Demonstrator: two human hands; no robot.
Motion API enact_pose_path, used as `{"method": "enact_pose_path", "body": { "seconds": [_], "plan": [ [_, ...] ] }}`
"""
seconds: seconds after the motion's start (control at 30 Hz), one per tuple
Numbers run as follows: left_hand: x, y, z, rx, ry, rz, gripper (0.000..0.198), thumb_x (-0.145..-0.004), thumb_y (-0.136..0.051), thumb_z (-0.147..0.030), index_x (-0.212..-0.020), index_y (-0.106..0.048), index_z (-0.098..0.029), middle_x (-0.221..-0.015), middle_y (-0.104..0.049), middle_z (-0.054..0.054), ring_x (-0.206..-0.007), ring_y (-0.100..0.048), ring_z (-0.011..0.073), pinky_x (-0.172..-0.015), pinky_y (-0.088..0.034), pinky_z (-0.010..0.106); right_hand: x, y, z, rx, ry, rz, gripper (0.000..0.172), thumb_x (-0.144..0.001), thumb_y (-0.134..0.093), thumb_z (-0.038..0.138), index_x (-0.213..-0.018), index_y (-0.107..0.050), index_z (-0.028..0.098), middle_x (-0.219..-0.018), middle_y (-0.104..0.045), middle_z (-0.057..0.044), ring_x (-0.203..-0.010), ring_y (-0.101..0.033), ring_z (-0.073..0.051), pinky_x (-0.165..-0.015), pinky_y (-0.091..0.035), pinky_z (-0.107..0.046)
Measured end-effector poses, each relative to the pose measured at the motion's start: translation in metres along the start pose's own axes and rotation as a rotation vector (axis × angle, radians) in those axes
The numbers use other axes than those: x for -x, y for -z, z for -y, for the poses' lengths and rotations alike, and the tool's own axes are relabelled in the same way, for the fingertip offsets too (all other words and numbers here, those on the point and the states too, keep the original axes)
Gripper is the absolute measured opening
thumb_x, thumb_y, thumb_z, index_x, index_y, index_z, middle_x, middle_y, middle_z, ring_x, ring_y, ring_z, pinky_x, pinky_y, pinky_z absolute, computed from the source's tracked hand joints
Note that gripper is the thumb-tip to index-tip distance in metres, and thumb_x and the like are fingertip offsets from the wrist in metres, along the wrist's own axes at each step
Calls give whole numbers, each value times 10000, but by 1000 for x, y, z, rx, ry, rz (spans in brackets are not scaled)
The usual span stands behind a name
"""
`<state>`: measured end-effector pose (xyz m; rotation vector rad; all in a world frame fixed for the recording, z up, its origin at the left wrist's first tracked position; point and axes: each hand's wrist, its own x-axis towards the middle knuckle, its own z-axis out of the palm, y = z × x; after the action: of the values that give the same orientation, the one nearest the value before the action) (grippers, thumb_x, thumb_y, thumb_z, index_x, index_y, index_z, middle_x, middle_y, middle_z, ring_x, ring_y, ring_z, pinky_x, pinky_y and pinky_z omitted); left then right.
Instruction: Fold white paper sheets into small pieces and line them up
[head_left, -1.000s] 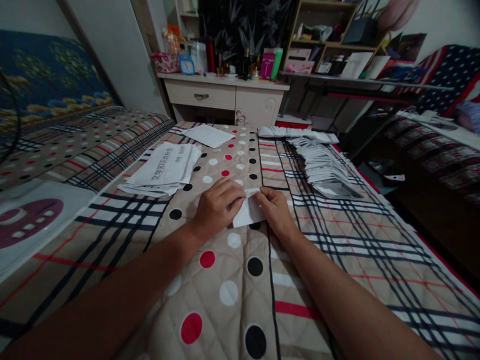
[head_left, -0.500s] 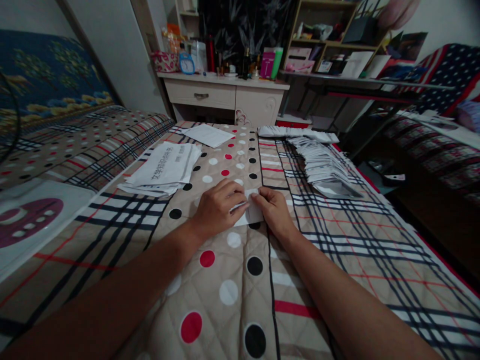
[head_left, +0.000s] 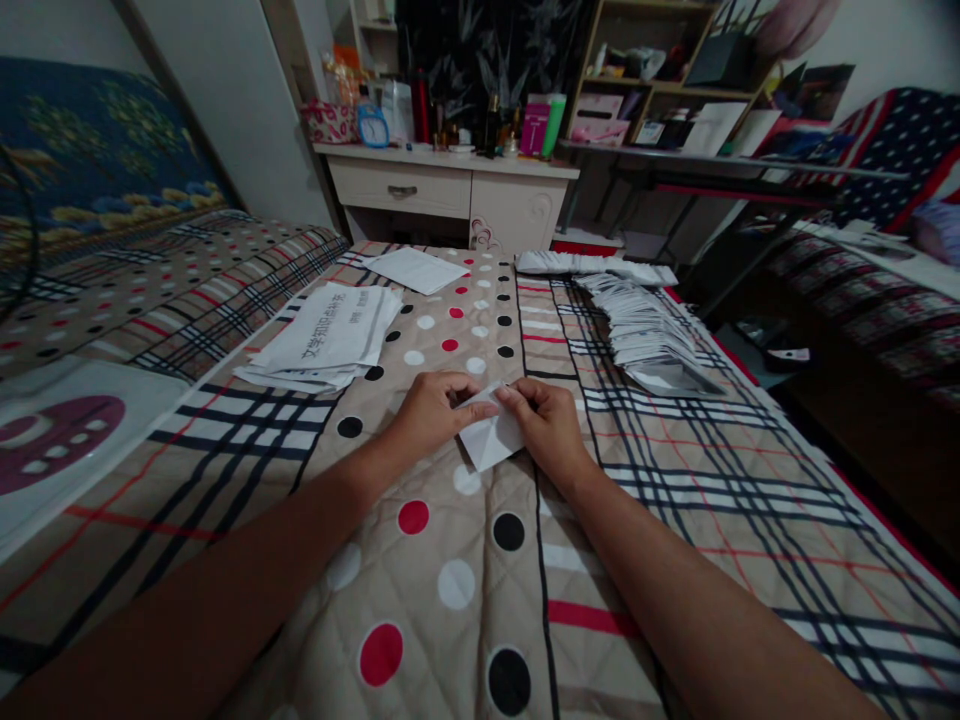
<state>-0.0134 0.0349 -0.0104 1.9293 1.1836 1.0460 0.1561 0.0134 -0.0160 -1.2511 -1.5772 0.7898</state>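
A small folded white paper (head_left: pixel 491 440) lies on the quilted bedspread (head_left: pixel 480 580) in the middle of the view. My left hand (head_left: pixel 433 412) pinches its upper left edge with curled fingers. My right hand (head_left: pixel 546 422) grips the upper right edge, thumb and fingers closed on it. The two hands meet fingertip to fingertip over the paper's top. A stack of printed white sheets (head_left: pixel 326 338) sits to the left, beyond my left hand. A long row of folded papers (head_left: pixel 645 335) runs along the right, past my right hand.
A single white sheet (head_left: pixel 416 270) lies at the far end of the bed. A white dresser (head_left: pixel 450 195) with a blue clock (head_left: pixel 373 128) and bottles stands beyond. Shelves and a dark desk (head_left: pixel 712 170) fill the back right. A gap drops beside the bed's right edge.
The paper has turned and its lower corner now points toward me. Both hands have closed together over its top edge; my left fingers have curled in.
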Motion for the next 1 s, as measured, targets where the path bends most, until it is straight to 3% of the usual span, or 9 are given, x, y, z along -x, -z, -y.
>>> {"method": "enact_pose_path", "body": {
  "seconds": [0.17,0.4,0.5,0.6,0.7,0.8,1.0],
  "plan": [
    [0,-1,0,106,64,84,211,-626,-794,-301,-670,-675,-133,-584,-561,-41,-514,-429,69,-487,-322,204,0,1,3,-43,-35,-13,434,-807,-633,433,-509,-441,183,-526,-337,44,-520,-299,-89,-482,-219,-255],
    [-1,1,1,130,29,52,211,-756,-659,-324,-661,-677,-137,-631,-599,1,-575,-496,98,-536,-372,217,-1,2,0,-62,-34,135,400,-856,-566,455,-574,-472,186,-549,-362,36,-525,-330,-99,-473,-215,-252],
    [-2,4,1,204,40,51,209,-760,-641,-306,-627,-643,-145,-595,-575,-11,-562,-487,99,-545,-385,219,1,2,3,-237,-106,145,375,-855,-561,464,-612,-487,189,-566,-380,39,-518,-331,-99,-469,-235,-246],
    [-3,6,2,351,68,23,188,-747,-660,-306,-639,-640,-153,-605,-579,-18,-566,-496,98,-559,-401,221,1,2,6,-439,-114,54,286,-868,-540,454,-768,-586,189,-589,-425,41,-529,-379,-108,-489,-288,-238],
    [-3,6,3,520,121,-14,113,-672,-729,-256,-705,-678,-161,-675,-632,-4,-620,-552,116,-601,-443,236,-2,3,5,-567,-141,-44,207,-817,-605,363,-962,-611,214,-696,-544,31,-590,-479,-116,-541,-368,-231],
    [-2,6,4,646,154,-14,128,-599,-763,-171,-700,-685,-164,-730,-666,12,-682,-598,139,-643,-480,257,-6,2,1,-609,-195,-82,250,-734,-659,275,-972,-606,220,-867,-630,4,-642,-546,-116,-576,-422,-237],
    [1,7,7,837,115,-13,158,-587,-695,-55,-521,-582,-143,-922,-693,34,-844,-646,164,-706,-498,248,-6,4,5,-588,-209,-32,307,-742,-655,304,-1037,-650,222,-1081,-657,-33,-627,-587,-95,-547,-420,-239]
  ]
}}
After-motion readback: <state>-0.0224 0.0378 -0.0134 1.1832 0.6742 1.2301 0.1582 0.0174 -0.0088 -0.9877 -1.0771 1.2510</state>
